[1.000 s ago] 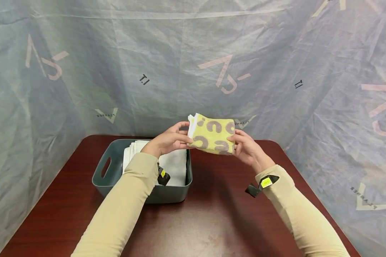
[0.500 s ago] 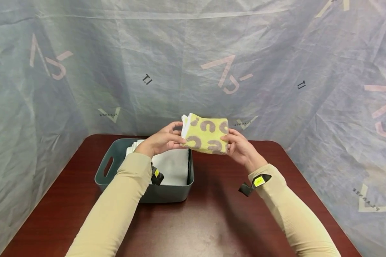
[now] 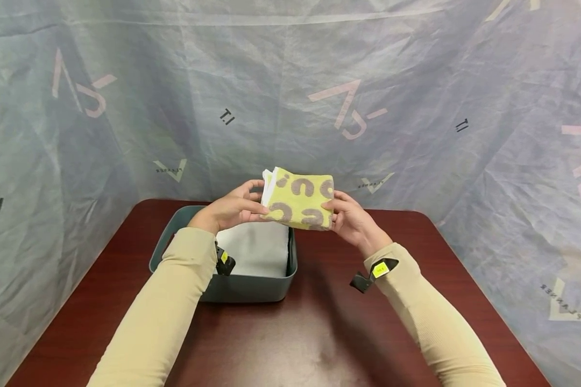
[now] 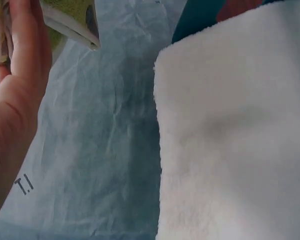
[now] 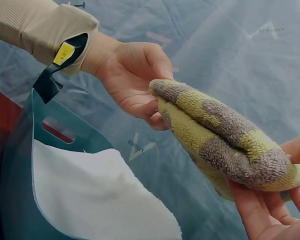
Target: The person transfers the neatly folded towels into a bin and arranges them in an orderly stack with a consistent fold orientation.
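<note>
A folded yellow towel (image 3: 300, 199) with grey-brown curved shapes and a white edge is held up between both hands, above the table. My left hand (image 3: 232, 208) pinches its left edge, thumb in front and fingers behind. On the opposite side my right hand (image 3: 355, 219) grips the right edge the same way. The right wrist view shows the towel (image 5: 225, 135) end-on, its thick folded layers stacked, with the left hand (image 5: 132, 80) at the far end. Below and left stands a blue-grey basket (image 3: 244, 290) containing folded white towels (image 3: 256, 250), partly hidden behind the left forearm.
The dark red wooden table (image 3: 368, 333) extends in front and to the right of the basket. A grey printed sheet (image 3: 290, 97) hangs behind the table and along both sides. Each wrist wears a black strap with a yellow label.
Both hands and the towel between them have shifted left in the head view, now nearer to over the basket. The grips stay the same; the head view has turned slightly.
</note>
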Available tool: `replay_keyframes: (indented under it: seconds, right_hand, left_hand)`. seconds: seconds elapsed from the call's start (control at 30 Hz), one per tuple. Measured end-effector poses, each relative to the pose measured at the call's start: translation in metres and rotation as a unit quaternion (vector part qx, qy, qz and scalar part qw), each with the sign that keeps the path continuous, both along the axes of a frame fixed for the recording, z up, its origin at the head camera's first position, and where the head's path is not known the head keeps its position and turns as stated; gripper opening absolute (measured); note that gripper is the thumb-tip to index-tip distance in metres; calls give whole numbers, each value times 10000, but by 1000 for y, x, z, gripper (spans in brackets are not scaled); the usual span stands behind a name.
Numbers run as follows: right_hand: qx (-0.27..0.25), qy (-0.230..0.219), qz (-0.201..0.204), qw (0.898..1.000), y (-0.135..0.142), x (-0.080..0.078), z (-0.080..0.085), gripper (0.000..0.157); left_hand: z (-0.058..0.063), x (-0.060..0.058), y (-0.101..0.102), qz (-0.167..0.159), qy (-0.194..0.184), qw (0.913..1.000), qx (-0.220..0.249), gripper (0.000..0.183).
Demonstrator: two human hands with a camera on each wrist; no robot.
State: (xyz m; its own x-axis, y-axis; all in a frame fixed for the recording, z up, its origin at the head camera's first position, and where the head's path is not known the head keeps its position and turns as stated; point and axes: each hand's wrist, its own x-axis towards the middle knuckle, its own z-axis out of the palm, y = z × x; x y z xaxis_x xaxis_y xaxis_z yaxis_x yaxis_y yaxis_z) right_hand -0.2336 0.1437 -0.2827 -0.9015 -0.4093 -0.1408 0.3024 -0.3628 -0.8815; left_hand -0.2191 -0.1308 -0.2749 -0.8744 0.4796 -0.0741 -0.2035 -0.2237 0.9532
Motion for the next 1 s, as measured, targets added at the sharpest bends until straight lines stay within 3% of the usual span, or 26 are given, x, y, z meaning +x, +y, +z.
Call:
replay_keyframes:
  seconds: [1.0]
  right_hand:
    - [72,-156,257,9995,-62,-4,-4,36]
  left_hand:
    - [3,15,-57,269,59,9979,-594,81]
